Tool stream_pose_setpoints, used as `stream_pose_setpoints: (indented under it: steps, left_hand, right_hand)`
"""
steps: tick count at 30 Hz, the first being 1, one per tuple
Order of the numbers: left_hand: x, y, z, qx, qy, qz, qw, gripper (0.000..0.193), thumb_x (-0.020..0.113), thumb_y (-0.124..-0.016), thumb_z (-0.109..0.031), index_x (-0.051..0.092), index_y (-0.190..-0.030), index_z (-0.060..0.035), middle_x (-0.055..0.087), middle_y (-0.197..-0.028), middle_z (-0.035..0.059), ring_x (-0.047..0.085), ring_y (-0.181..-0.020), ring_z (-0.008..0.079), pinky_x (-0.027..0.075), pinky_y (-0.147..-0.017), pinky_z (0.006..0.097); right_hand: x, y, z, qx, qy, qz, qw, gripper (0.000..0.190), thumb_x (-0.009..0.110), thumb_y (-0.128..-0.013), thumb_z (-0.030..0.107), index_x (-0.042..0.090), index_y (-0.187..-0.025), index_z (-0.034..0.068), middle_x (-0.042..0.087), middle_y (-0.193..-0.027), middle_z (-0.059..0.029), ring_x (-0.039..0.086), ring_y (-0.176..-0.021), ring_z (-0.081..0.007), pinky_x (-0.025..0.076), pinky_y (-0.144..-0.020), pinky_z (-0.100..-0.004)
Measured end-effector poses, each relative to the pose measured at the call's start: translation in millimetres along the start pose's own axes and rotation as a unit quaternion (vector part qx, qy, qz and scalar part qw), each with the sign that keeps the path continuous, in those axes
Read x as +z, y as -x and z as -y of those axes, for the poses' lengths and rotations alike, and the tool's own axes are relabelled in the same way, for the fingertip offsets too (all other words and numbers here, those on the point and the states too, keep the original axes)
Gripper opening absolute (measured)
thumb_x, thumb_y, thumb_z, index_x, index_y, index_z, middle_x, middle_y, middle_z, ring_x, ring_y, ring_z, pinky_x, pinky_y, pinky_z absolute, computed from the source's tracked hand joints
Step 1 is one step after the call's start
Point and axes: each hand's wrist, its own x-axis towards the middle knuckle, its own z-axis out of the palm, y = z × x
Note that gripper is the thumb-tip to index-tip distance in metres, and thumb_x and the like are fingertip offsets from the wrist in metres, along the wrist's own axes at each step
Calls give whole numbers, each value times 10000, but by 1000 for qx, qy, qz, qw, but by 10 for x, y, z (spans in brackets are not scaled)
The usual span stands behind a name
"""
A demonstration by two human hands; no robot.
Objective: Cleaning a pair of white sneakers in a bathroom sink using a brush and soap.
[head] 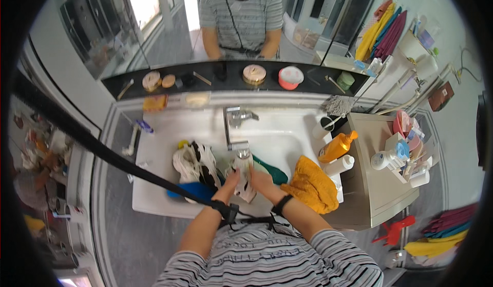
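Observation:
My left hand (232,180) and my right hand (260,178) hold a pale shoe (244,189) from its two sides, under the metal faucet (238,145), where water seems to run onto it. To the left, white and black shoes (196,162) lie in the white sink (154,204), with a blue item (188,190) under them. A dark green item (274,171), perhaps an insole, lies right of my hands. An orange-yellow towel (314,185) hangs over the sink's front right edge. My fingertips are partly hidden by the shoe.
An orange pump bottle (337,147), a white bottle (339,165) and a white cup (323,128) stand at the sink's right. A cabinet (369,133) stands beyond them. Behind the sink, a black shelf (227,80) bears jars below a mirror. A black strap (115,148) crosses the view.

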Motion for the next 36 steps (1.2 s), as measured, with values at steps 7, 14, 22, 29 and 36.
stream_pose_setpoints:
  steps: [7,14,22,29,36]
  left_hand:
    - [-115,151,-471,-82,54,53,994,803,157,-862,-605,406,-1233,62,420,-1244,282,393,-1172,394,321,-946,408]
    - [-66,163,-271,-46,-15,-22,999,812,94,-868,-589,419,-1206,73,425,-1222,297,421,-1126,423,308,-959,449]
    - [186,96,-183,-61,-28,-61,996,588,285,-895,-461,395,-1213,21,485,-1165,266,479,-1054,425,365,-906,450]
    - [83,263,-413,-148,269,-154,939,528,405,-868,-423,491,-1146,18,526,-1144,219,498,-1065,358,389,-877,400]
    - [252,318,-542,-111,130,-182,968,428,468,-856,-323,517,-1096,27,590,-1042,146,553,-977,305,409,-833,350]
  right_hand:
    - [-393,305,36,-18,-53,42,998,431,372,-889,277,355,-1309,181,602,-808,-232,588,-735,-396,467,-647,-477]
    - [-146,385,107,-52,-3,45,998,459,375,-881,261,324,-1321,138,607,-775,-207,595,-670,-379,471,-613,-481]
    - [-202,-297,92,40,-9,42,998,438,354,-886,251,332,-1315,167,624,-842,-194,609,-742,-370,480,-660,-473]
    - [-517,481,98,-40,-31,63,997,427,368,-893,292,351,-1310,200,609,-778,-223,590,-717,-397,461,-643,-494]
    - [-109,-44,-116,67,12,32,997,437,358,-891,261,352,-1318,169,618,-811,-213,602,-754,-371,469,-669,-468]
